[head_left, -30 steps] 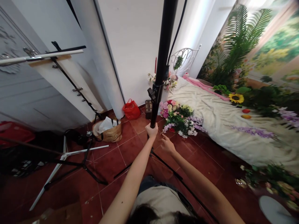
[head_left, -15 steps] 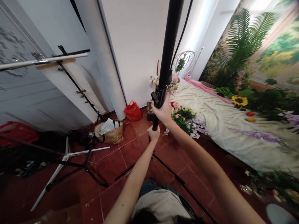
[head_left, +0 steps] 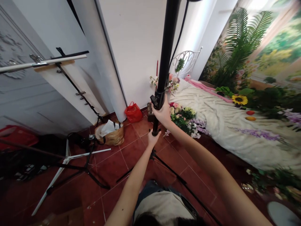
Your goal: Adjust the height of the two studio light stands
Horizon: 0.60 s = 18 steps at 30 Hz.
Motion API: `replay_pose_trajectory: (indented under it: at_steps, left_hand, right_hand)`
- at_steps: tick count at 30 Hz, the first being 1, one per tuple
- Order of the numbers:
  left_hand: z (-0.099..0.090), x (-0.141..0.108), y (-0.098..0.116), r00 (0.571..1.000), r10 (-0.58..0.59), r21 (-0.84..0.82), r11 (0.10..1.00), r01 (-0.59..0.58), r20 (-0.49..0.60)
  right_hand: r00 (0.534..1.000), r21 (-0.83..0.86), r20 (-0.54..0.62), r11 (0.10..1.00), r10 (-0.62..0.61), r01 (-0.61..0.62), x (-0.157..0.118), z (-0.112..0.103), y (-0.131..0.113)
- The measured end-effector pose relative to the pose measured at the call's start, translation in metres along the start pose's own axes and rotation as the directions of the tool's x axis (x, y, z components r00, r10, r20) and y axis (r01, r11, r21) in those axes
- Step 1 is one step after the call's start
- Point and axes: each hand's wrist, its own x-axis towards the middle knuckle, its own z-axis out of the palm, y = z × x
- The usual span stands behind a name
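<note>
A tall black light stand (head_left: 168, 44) rises in front of me, its upper end leaving the top of the view. My right hand (head_left: 163, 113) is wrapped round the pole just under a black collar with a clamp knob (head_left: 154, 101). Lower down, my left hand (head_left: 153, 139) is closed on the stand at a second collar (head_left: 155, 132), whose small knobs stick out at both sides. A thin black cable (head_left: 180, 37) runs down beside the upper pole. The stand's splayed legs (head_left: 170, 169) reach the red tiled floor in front of my body.
Left of me are a white stand (head_left: 56, 180), a clamped backdrop board (head_left: 70, 88) and a woven bag (head_left: 113, 136). A red bag (head_left: 133, 112) sits by the wall. To the right is a bed (head_left: 225, 135) with flowers (head_left: 181, 116) beside it.
The second collar now shows above my left hand, where bare pole was seen before. The upper pole appears a little farther left, and the whole view has shifted slightly.
</note>
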Motion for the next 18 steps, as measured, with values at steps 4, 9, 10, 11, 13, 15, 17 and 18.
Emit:
replay_pose_trajectory:
  at_steps: [4, 9, 10, 11, 13, 15, 17, 18]
  left_hand:
    - [0.0, 0.002, -0.004, 1.0, -0.013, -0.076, 0.997, 0.015, 0.019]
    - [-0.002, 0.005, -0.004, 0.997, -0.064, -0.144, 0.987, 0.068, 0.034]
    - [-0.002, 0.005, -0.003, 0.997, -0.07, -0.156, 0.985, 0.075, 0.033]
    - [-0.002, 0.005, -0.002, 0.997, -0.076, -0.171, 0.982, 0.08, 0.032]
    - [-0.001, 0.005, 0.001, 0.996, -0.086, -0.208, 0.974, 0.093, 0.039]
    - [0.0, 0.004, 0.005, 0.993, -0.108, -0.233, 0.966, 0.114, 0.036]
    - [0.001, 0.004, 0.008, 0.993, -0.118, -0.246, 0.962, 0.118, 0.017]
    - [0.001, 0.003, 0.01, 0.994, -0.11, -0.253, 0.962, 0.107, 0.005]
  right_hand:
    - [0.995, -0.093, -0.052, 0.991, 0.089, -0.094, -0.026, 0.006, 0.019]
    - [0.985, -0.089, 0.1, 0.987, 0.141, -0.132, -0.057, 0.002, 0.052]
    - [0.978, -0.107, 0.14, 0.984, 0.157, -0.143, -0.063, 0.0, 0.058]
    - [0.969, -0.14, 0.169, 0.978, 0.179, -0.156, -0.069, -0.002, 0.063]
    - [0.952, -0.255, 0.186, 0.948, 0.242, -0.191, -0.084, -0.005, 0.073]
    - [0.934, -0.409, 0.172, 0.885, 0.313, -0.222, -0.099, -0.006, 0.08]
    - [0.915, -0.556, 0.155, 0.798, 0.371, -0.23, -0.114, -0.006, 0.085]
    - [0.91, -0.616, 0.149, 0.756, 0.387, -0.221, -0.119, -0.005, 0.087]
